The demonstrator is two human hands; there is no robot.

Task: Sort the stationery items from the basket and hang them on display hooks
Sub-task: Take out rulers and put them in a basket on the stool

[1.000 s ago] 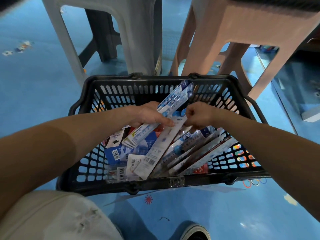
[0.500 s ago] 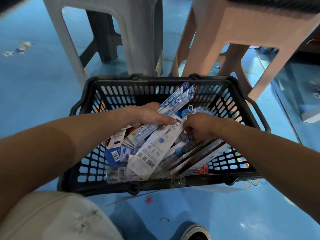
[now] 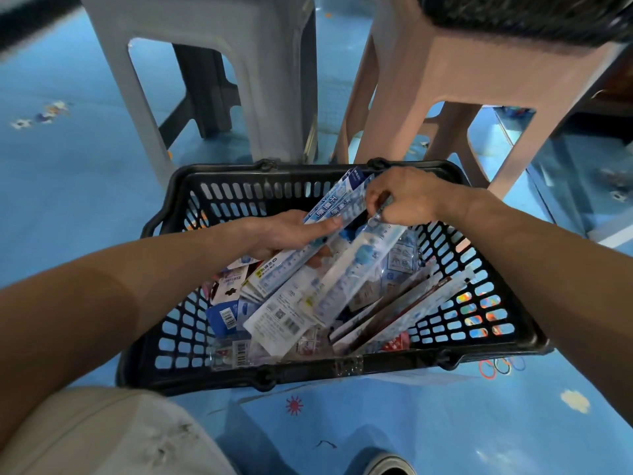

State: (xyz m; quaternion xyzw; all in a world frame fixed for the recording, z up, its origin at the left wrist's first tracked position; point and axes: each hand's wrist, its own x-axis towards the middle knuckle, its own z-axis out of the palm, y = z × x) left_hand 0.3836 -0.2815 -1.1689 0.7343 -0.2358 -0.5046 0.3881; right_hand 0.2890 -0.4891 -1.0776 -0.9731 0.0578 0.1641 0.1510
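Sorting in the black plastic basket (image 3: 308, 374): left hand's (image 3: 286, 234) grip holds blue-white ruler packets (image 3: 333, 210); right hand (image 3: 406, 197), at one o'clock, pinches a clear long packet (image 3: 356, 269), likely joining them next.

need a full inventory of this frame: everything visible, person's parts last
basket: 1, black, on the floor, centre
ruler packs: bundle, at least 2, blue-white, held over the basket
long pack: 1, white-blue, tilted in the basket, top end lifted
other packs: many, count unclear, mixed colours, loose in the basket
grey stool: 1, behind the basket, left
pink stool: 1, behind the basket, right
dark stool: 1, behind the grey one
loops: several, red, blue, dark, on the floor right of the basket
floor: blue, printed
shoe: 1, dark, bottom edge
trouser leg: beige, bottom left
left hand: grips the ruler packs
right hand: fingers pinch the long pack's top
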